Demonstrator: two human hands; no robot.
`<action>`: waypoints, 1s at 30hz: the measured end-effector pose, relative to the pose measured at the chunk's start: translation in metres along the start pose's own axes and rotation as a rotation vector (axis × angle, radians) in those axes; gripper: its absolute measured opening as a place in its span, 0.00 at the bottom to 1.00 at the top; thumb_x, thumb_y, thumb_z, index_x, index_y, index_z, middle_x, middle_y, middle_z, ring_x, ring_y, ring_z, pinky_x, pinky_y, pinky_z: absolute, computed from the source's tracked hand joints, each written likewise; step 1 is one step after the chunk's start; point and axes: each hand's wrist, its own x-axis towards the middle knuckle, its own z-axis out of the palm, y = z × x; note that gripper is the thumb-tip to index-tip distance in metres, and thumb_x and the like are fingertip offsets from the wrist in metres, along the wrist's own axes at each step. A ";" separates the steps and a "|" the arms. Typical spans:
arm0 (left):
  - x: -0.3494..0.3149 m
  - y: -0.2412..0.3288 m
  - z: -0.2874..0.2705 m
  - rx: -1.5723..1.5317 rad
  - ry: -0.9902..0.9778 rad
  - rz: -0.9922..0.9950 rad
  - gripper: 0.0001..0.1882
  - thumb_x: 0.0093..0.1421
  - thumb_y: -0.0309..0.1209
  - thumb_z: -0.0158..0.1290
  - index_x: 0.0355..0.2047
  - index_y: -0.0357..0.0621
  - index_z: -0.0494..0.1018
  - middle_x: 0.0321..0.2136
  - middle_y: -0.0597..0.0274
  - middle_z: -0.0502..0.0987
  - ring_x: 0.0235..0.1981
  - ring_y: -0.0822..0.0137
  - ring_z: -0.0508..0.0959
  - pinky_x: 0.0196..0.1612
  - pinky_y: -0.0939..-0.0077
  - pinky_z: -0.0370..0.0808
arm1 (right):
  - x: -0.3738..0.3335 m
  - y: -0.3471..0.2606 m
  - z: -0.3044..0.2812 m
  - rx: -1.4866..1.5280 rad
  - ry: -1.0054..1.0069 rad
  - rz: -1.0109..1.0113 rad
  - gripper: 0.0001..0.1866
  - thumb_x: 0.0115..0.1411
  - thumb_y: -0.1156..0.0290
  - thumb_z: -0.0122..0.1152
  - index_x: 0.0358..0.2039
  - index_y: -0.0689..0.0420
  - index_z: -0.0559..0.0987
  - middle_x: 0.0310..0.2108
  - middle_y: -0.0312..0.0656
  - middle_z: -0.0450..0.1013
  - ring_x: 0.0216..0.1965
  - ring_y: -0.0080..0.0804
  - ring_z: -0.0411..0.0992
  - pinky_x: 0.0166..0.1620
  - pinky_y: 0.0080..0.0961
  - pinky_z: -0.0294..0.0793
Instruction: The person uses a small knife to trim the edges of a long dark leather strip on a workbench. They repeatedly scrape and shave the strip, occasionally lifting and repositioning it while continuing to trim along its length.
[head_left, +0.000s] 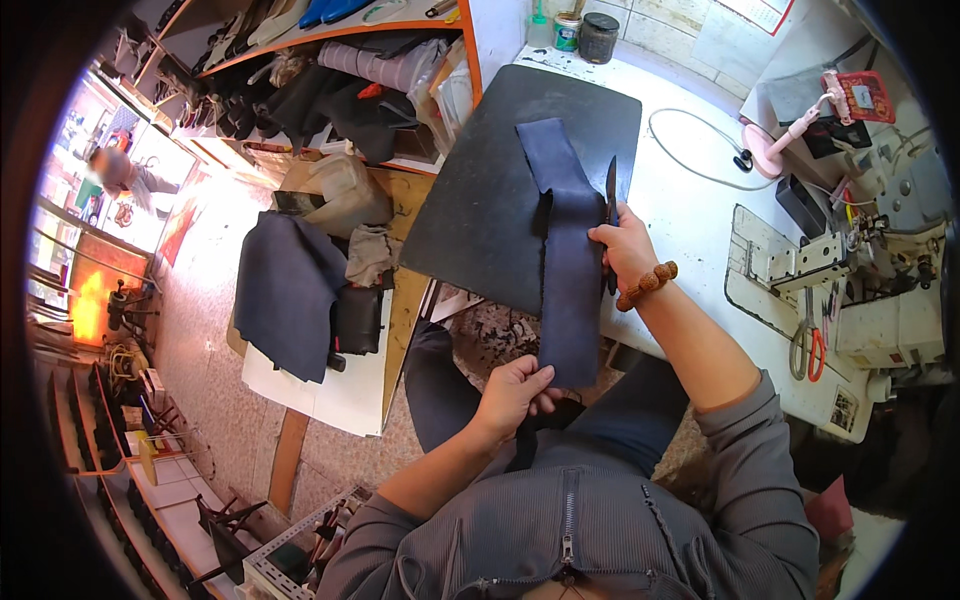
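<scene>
A long dark blue strip of leather (572, 290) runs from the black cutting mat (470, 190) toward my lap, with a fold near its far part. My left hand (512, 398) pinches the near left corner, thumb on top. A narrow dark piece (522, 447) hangs below that hand; I cannot tell whether it is held. My right hand (628, 250) grips the strip's right edge, and a slim dark knife (611, 188) is in the same hand, its blade pointing away from me. The strip's far end lies on the mat, and its near end hangs past the mat's edge.
A larger dark leather sheet (285, 290) lies on a low table at left. On the white table (690, 200) stand a sewing machine (890, 300), scissors (806, 345), a pink lamp stand (765, 150) and jars (598, 38). Shelves (350, 38) hold shoes and rolls. A person (125, 175) is far left.
</scene>
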 end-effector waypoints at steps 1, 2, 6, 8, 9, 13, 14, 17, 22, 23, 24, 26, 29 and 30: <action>-0.001 -0.001 -0.001 0.001 0.003 -0.004 0.09 0.64 0.32 0.50 0.28 0.42 0.71 0.19 0.65 0.74 0.16 0.79 0.69 0.20 0.88 0.64 | 0.003 0.000 0.000 -0.027 0.004 -0.002 0.12 0.52 0.82 0.51 0.39 0.60 0.69 0.19 0.37 0.66 0.13 0.23 0.61 0.16 0.24 0.61; -0.001 -0.002 -0.003 0.002 0.004 -0.009 0.10 0.64 0.33 0.50 0.26 0.42 0.71 0.18 0.66 0.74 0.14 0.79 0.68 0.19 0.89 0.63 | 0.007 0.000 0.000 -0.071 0.013 -0.034 0.13 0.52 0.81 0.52 0.39 0.61 0.68 0.19 0.37 0.66 0.13 0.23 0.61 0.16 0.24 0.61; 0.008 0.003 0.002 0.036 0.082 -0.027 0.14 0.64 0.35 0.52 0.22 0.44 0.69 0.14 0.68 0.71 0.11 0.82 0.64 0.15 0.89 0.58 | 0.040 -0.006 0.005 -0.249 0.055 -0.111 0.17 0.50 0.80 0.56 0.43 0.62 0.68 0.21 0.38 0.66 0.13 0.23 0.60 0.15 0.24 0.60; 0.018 0.011 0.005 -0.027 0.097 0.050 0.12 0.65 0.34 0.50 0.25 0.43 0.70 0.16 0.67 0.72 0.13 0.81 0.66 0.17 0.89 0.60 | 0.063 -0.014 0.010 -0.347 0.047 -0.137 0.19 0.50 0.79 0.58 0.44 0.64 0.69 0.24 0.40 0.67 0.18 0.26 0.65 0.21 0.25 0.67; 0.023 0.014 0.008 -0.054 0.117 0.062 0.11 0.65 0.34 0.49 0.26 0.43 0.70 0.17 0.66 0.73 0.14 0.80 0.67 0.18 0.90 0.61 | 0.075 -0.020 0.016 -0.501 0.087 -0.244 0.20 0.51 0.77 0.59 0.45 0.65 0.69 0.28 0.43 0.70 0.25 0.32 0.69 0.29 0.28 0.70; 0.034 0.019 0.016 -0.167 0.080 0.121 0.10 0.66 0.34 0.46 0.31 0.43 0.71 0.24 0.65 0.77 0.20 0.80 0.72 0.24 0.86 0.65 | 0.079 -0.037 0.020 -0.963 0.282 -0.501 0.29 0.59 0.57 0.56 0.55 0.63 0.66 0.46 0.59 0.72 0.48 0.54 0.70 0.52 0.35 0.68; 0.034 0.019 0.017 -0.147 0.072 0.132 0.10 0.66 0.33 0.46 0.31 0.43 0.71 0.25 0.65 0.77 0.20 0.80 0.72 0.24 0.86 0.66 | 0.070 -0.041 0.017 -0.956 0.247 -0.499 0.26 0.62 0.59 0.52 0.57 0.60 0.66 0.43 0.57 0.73 0.44 0.54 0.72 0.49 0.35 0.70; 0.035 0.016 0.021 -0.128 0.057 0.121 0.09 0.65 0.33 0.47 0.31 0.42 0.72 0.25 0.64 0.77 0.21 0.79 0.72 0.25 0.86 0.66 | 0.008 -0.032 -0.010 -0.971 -0.024 -0.375 0.23 0.62 0.63 0.50 0.56 0.57 0.66 0.41 0.58 0.73 0.41 0.57 0.72 0.43 0.44 0.71; 0.042 0.009 0.027 -0.118 0.046 0.088 0.09 0.64 0.34 0.49 0.31 0.42 0.72 0.25 0.65 0.77 0.21 0.79 0.72 0.24 0.86 0.65 | -0.082 0.015 -0.041 -1.129 -0.293 -0.581 0.22 0.58 0.67 0.54 0.54 0.48 0.70 0.31 0.53 0.74 0.33 0.52 0.73 0.35 0.43 0.72; 0.043 0.006 0.028 -0.113 0.068 0.087 0.09 0.64 0.34 0.49 0.30 0.42 0.72 0.24 0.65 0.77 0.21 0.79 0.72 0.24 0.86 0.65 | -0.089 0.022 -0.041 -1.246 -0.285 -0.489 0.21 0.58 0.67 0.55 0.54 0.48 0.71 0.25 0.48 0.72 0.27 0.48 0.73 0.31 0.41 0.72; 0.045 0.004 0.029 -0.109 0.079 0.109 0.09 0.64 0.33 0.49 0.29 0.42 0.73 0.24 0.66 0.77 0.21 0.79 0.71 0.24 0.86 0.65 | -0.095 0.026 -0.041 -1.259 -0.242 -0.564 0.21 0.58 0.66 0.55 0.54 0.48 0.71 0.24 0.47 0.73 0.26 0.47 0.73 0.29 0.41 0.72; 0.046 -0.002 0.031 -0.102 0.123 0.168 0.09 0.63 0.32 0.50 0.28 0.43 0.73 0.23 0.67 0.76 0.21 0.79 0.71 0.24 0.86 0.64 | -0.104 0.031 -0.037 -1.317 -0.164 -0.612 0.22 0.57 0.66 0.56 0.53 0.47 0.71 0.21 0.45 0.73 0.23 0.45 0.73 0.27 0.40 0.72; 0.048 -0.009 0.031 -0.139 0.146 0.185 0.07 0.63 0.30 0.49 0.28 0.44 0.73 0.25 0.68 0.77 0.23 0.79 0.74 0.25 0.86 0.65 | -0.124 0.031 -0.030 -1.357 -0.147 -0.635 0.20 0.56 0.64 0.57 0.51 0.46 0.73 0.16 0.41 0.72 0.19 0.42 0.72 0.23 0.39 0.70; 0.048 -0.011 0.032 -0.168 0.151 0.197 0.07 0.63 0.30 0.49 0.28 0.44 0.73 0.25 0.69 0.76 0.24 0.79 0.74 0.26 0.86 0.65 | -0.130 0.029 -0.029 -1.367 -0.153 -0.630 0.20 0.55 0.64 0.58 0.50 0.46 0.74 0.15 0.41 0.72 0.18 0.41 0.72 0.23 0.39 0.70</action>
